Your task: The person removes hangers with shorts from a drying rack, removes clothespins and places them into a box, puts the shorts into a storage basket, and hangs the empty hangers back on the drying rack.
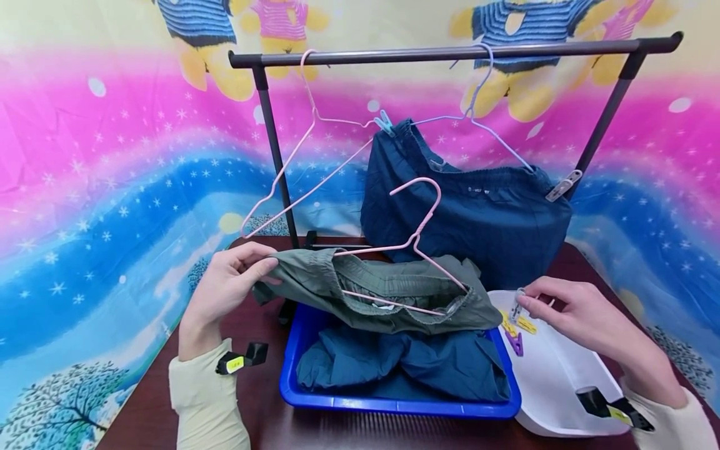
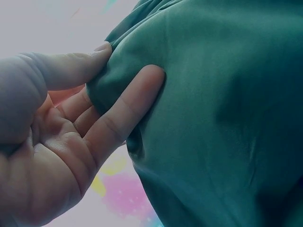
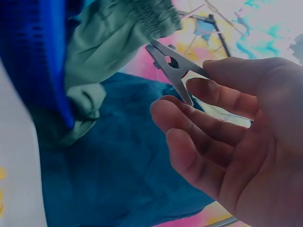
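Note:
Olive-green elastic-waist shorts (image 1: 315, 281) are held up over a blue basket (image 1: 394, 406), a pink hanger (image 1: 417, 239) threaded inside their waistband with its hook upright. My left hand (image 1: 225, 287) pinches the left end of the shorts between thumb and fingers; the left wrist view shows the cloth (image 2: 203, 104) in that grip. My right hand (image 1: 585, 312) holds a grey clothespin (image 3: 173, 68) by its handles, thumb on one side and fingers on the other. In the right wrist view its tip points at the waistband's right end.
Navy shorts (image 1: 467, 206) hang from a blue hanger (image 1: 471, 112) on a dark rack (image 1: 450, 52), pegged at both ends. Beside them hangs a bare pink hanger (image 1: 281, 181). More navy cloth (image 1: 405, 362) fills the basket. A white tray (image 1: 562, 400) holds yellow clothespins and a purple clothespin (image 1: 514, 342).

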Available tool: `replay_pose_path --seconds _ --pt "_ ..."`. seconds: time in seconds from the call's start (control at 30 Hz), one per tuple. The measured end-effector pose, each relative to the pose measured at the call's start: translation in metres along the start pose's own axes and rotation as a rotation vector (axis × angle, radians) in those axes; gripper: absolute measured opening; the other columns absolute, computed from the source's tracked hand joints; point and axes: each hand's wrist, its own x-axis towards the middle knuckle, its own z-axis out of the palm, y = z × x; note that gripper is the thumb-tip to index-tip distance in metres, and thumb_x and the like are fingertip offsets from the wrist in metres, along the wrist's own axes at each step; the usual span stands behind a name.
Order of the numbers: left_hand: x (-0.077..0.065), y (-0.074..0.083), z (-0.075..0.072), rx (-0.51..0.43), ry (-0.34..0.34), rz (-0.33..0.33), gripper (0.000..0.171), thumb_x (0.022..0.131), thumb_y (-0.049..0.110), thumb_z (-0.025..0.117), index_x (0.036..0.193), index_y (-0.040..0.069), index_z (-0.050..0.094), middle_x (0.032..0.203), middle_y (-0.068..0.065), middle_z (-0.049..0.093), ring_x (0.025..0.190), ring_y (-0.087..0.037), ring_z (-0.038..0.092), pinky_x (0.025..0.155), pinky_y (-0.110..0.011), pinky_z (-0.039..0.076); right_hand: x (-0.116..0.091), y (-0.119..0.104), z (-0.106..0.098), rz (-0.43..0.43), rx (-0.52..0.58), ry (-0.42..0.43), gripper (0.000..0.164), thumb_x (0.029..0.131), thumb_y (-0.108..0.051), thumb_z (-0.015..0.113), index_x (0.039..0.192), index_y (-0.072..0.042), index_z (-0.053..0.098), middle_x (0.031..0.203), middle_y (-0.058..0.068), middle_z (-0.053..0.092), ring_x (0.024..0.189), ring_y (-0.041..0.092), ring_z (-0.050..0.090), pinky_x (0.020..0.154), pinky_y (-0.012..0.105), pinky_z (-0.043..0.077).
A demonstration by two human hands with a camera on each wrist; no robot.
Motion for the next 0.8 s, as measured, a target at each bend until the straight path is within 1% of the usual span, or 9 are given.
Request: replay_pose_path --seconds 0.17,0.3,0.43,0.63,0.8 --pt "-0.001 -0.001 0.001 0.004 0.000 0.006 0.016 0.097 0.008 0.060 0.110 0.004 0.068 0.085 0.000 0.074 0.075 -0.014 0.073 0.073 -0.025 0.055 0.001 0.008 0.008 -0.004 0.000 -0.058 0.005 0.093 -0.024 0.068 0.094 -0.029 0.068 0.078 -0.014 0.061 0.067 -0.002 0.050 0.056 0.021 0.045" --pt "-0.001 0.000 0.002 0.005 -0.001 0.004 0.016 0.097 0.009 0.060 0.110 0.005 0.068 0.085 -0.001 0.074 0.074 -0.015 0.073 0.074 -0.024 0.055 0.000 0.015 0.013 0.028 0.006 -0.135 0.003 0.095 -0.027 0.065 0.093 -0.028 0.067 0.077 -0.014 0.061 0.067 -0.003 0.051 0.056 0.021 0.046" --pt "0.001 0.000 0.002 0.001 0.001 -0.013 0.016 0.097 0.011 0.061 0.109 0.005 0.068 0.086 0.000 0.074 0.075 -0.014 0.073 0.074 -0.024 0.055 -0.002 0.022 0.017 0.072 0.002 -0.202 0.008 0.097 -0.031 0.062 0.092 -0.027 0.066 0.079 -0.012 0.062 0.067 -0.003 0.050 0.057 0.022 0.046" --pt "0.002 -0.001 0.000 -0.004 0.007 -0.029 0.016 0.097 0.012 0.061 0.109 0.005 0.068 0.084 0.002 0.074 0.075 -0.014 0.073 0.073 -0.026 0.056 -0.008 0.031 0.024 0.047 -0.009 -0.220 0.010 0.097 -0.030 0.062 0.086 -0.031 0.064 0.075 -0.015 0.057 0.065 -0.004 0.047 0.057 0.021 0.043" --pt "0.001 -0.001 0.000 0.002 0.008 -0.030 0.016 0.097 0.012 0.061 0.110 0.005 0.068 0.084 0.003 0.074 0.075 -0.014 0.073 0.073 -0.026 0.056 -0.012 0.037 0.027 0.034 -0.005 -0.238 0.011 0.096 -0.029 0.064 0.086 -0.031 0.064 0.074 -0.017 0.056 0.065 -0.004 0.045 0.056 0.020 0.041"
